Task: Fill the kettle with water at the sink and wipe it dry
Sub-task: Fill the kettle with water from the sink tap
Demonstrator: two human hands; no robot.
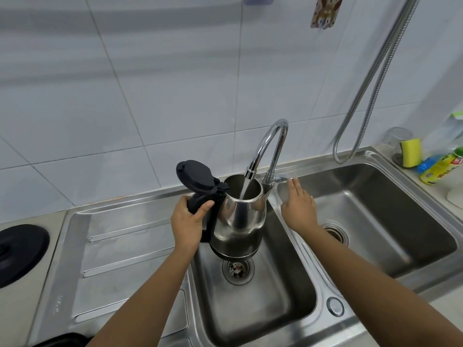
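Observation:
A steel kettle (241,219) with a black handle and its black lid (194,180) flipped open hangs over the left basin (280,291) of the sink. My left hand (189,222) grips the kettle's handle. Water runs from the chrome tap (270,146) straight into the kettle's mouth. My right hand (298,205) is flat with fingers together, its fingertips at the tap lever (281,179) by the tap's base, holding nothing.
The right basin (400,209) has a drain (335,232). A steel draining board (120,259) lies left of the sink, with the kettle's black base (20,254) beyond it. A yellow sponge (411,152), a bottle of dish soap (441,167) and a shower hose (375,78) are at the right.

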